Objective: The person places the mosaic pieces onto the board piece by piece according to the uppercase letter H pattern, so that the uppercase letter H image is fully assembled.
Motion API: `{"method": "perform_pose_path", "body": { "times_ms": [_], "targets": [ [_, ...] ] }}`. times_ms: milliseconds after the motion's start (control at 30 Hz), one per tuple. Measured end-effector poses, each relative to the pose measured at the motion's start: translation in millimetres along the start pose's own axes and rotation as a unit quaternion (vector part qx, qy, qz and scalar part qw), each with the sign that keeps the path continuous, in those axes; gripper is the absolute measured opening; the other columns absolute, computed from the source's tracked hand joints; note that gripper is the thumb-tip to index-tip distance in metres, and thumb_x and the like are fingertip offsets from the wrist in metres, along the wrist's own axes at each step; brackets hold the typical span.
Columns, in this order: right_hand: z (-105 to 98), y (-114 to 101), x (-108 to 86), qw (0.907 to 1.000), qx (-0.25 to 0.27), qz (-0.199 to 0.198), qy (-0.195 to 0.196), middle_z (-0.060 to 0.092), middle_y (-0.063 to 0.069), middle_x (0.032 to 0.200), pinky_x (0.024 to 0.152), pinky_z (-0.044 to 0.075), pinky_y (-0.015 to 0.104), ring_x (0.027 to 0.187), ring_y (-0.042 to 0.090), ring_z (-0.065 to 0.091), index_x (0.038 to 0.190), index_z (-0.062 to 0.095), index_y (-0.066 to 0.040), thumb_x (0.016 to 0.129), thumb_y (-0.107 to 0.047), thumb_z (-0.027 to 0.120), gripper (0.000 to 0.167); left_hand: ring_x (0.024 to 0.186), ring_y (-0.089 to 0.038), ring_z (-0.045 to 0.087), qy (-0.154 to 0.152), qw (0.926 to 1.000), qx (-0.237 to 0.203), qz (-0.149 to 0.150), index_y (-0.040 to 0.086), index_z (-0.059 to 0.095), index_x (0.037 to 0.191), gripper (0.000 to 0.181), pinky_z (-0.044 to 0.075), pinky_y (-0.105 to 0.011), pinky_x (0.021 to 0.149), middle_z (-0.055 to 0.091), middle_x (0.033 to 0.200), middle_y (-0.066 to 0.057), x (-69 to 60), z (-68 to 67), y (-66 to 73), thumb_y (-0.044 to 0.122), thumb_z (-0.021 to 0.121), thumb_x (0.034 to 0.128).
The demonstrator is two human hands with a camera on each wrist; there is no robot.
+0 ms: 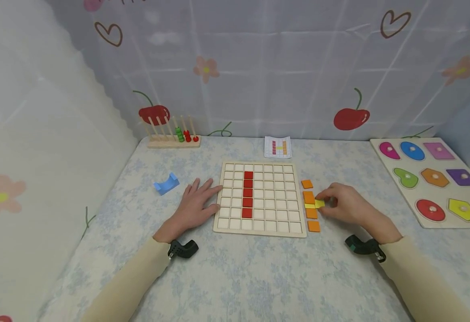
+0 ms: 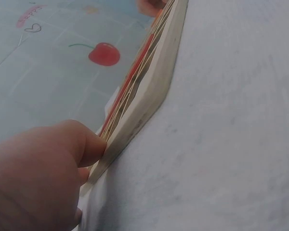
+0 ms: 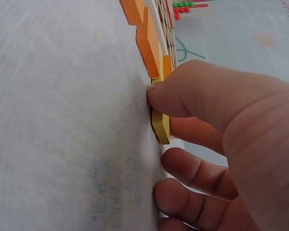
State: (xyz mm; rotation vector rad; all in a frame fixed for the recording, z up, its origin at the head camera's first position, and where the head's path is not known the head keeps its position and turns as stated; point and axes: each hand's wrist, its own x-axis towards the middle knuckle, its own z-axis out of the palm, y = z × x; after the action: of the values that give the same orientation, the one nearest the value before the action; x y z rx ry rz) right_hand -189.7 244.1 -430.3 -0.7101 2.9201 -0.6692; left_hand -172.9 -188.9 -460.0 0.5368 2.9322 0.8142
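A wooden grid board (image 1: 259, 233) lies flat on the table, with several red square tiles (image 1: 247, 192) in one column. Along its left edge rests my left hand (image 1: 194, 206), fingers spread; in the left wrist view the thumb touches the board's side (image 2: 139, 113). My right hand (image 1: 345, 203) pinches a yellow tile (image 3: 161, 129) between thumb and index finger, right of the board. Several orange tiles (image 1: 313, 226) lie in a rough line there. A second yellow piece (image 1: 309, 206) shows between two of them; whether it is separate I cannot tell.
Behind the board lies a pattern card (image 1: 278, 154) with a coloured grid. A bead counting rack (image 1: 173, 144) stands at the back left, and a blue curved piece (image 1: 166, 184) sits nearer. A shape puzzle board (image 1: 413, 182) lies at the right. Curtain (image 1: 267, 80) hangs behind.
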Motion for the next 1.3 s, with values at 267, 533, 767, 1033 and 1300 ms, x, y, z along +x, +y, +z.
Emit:
{"method": "perform_pose_path", "body": {
  "times_ms": [267, 533, 767, 1033, 1300],
  "targets": [
    [0.4, -0.5, -1.0, 1.0000, -0.005, -0.003, 0.006, 0.063, 0.004, 0.087, 0.061, 0.045, 0.022, 0.070, 0.011, 0.048, 0.105, 0.078, -0.002, 0.080, -0.007, 0.080, 0.026, 0.157, -0.051, 0.009, -0.003, 1.0000, 0.003, -0.003, 0.017, 0.049, 0.154, 0.057, 0.009, -0.071, 0.123, 0.030, 0.167, -0.018, 0.0, -0.2, 0.6, 0.032, 0.056, 0.0995],
    [-1.7, -0.6, -1.0, 1.0000, -0.009, -0.001, -0.001, 0.064, 0.002, 0.084, 0.062, 0.046, 0.023, 0.070, 0.011, 0.049, 0.103, 0.077, -0.003, 0.080, -0.008, 0.079, 0.024, 0.156, -0.052, 0.008, -0.003, 1.0000, 0.000, -0.003, 0.016, 0.049, 0.153, 0.057, 0.009, -0.071, 0.122, 0.030, 0.167, -0.019, -0.3, -0.1, 0.8, 0.031, 0.056, 0.0993],
    [-2.2, -0.1, 0.1, 0.9998, -0.013, 0.009, -0.008, 0.065, 0.002, 0.084, 0.062, 0.046, 0.024, 0.071, 0.013, 0.050, 0.103, 0.077, -0.003, 0.080, -0.010, 0.078, 0.024, 0.156, -0.052, 0.007, -0.008, 1.0000, -0.003, -0.003, 0.015, 0.049, 0.154, 0.057, 0.007, -0.071, 0.122, 0.029, 0.167, -0.019, -0.6, -1.7, 1.9, 0.030, 0.057, 0.0993],
    [-1.7, 1.0, 0.6, 0.9998, -0.015, 0.011, -0.008, 0.065, 0.002, 0.085, 0.063, 0.047, 0.024, 0.072, 0.013, 0.051, 0.104, 0.077, -0.004, 0.080, -0.010, 0.078, 0.024, 0.156, -0.051, 0.009, 0.000, 1.0000, 0.001, 0.001, 0.016, 0.050, 0.153, 0.056, 0.009, -0.071, 0.122, 0.030, 0.167, -0.019, 0.3, 0.3, -0.7, 0.031, 0.056, 0.0997],
    [-1.9, 0.0, 0.7, 0.9998, -0.012, 0.014, -0.011, 0.065, 0.001, 0.084, 0.063, 0.047, 0.023, 0.072, 0.013, 0.050, 0.104, 0.077, -0.004, 0.081, -0.011, 0.078, 0.024, 0.156, -0.052, 0.010, 0.004, 1.0000, -0.005, 0.005, 0.016, 0.051, 0.152, 0.056, 0.009, -0.072, 0.122, 0.031, 0.166, -0.019, -0.3, 0.6, 0.1, 0.032, 0.057, 0.0992]
  ]
}}
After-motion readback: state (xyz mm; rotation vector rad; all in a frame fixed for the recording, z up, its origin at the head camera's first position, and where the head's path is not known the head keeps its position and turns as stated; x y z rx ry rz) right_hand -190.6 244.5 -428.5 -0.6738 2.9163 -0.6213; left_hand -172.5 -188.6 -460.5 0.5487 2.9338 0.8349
